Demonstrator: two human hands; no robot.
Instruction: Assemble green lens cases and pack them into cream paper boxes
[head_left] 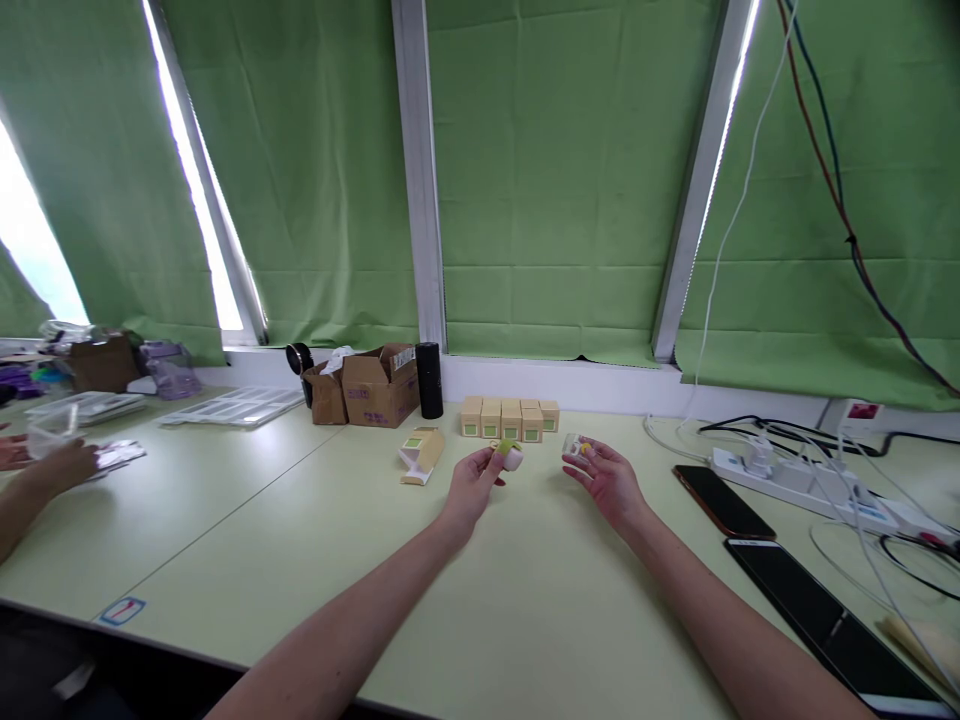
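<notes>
My left hand (pixel 474 486) is closed on a small white and green item (pixel 511 455), held over the middle of the table. To its right, my right hand (pixel 609 480) pinches a small clear packet (pixel 576 448) with a yellow spot on it. The two hands are apart. Just left of my left hand lies an opened small cardboard box (pixel 422 454) on its side. Beyond the hands, several small tan boxes (pixel 511 418) with green labels stand in a cluster near the wall.
Brown cartons (pixel 380 386) and a black cylinder (pixel 429 380) stand at the back. At right are a phone (pixel 724 501), dark tablets (pixel 817 610) and a power strip (pixel 802 482) with cables. Another person's hands (pixel 67 468) are at far left near white trays (pixel 236 405).
</notes>
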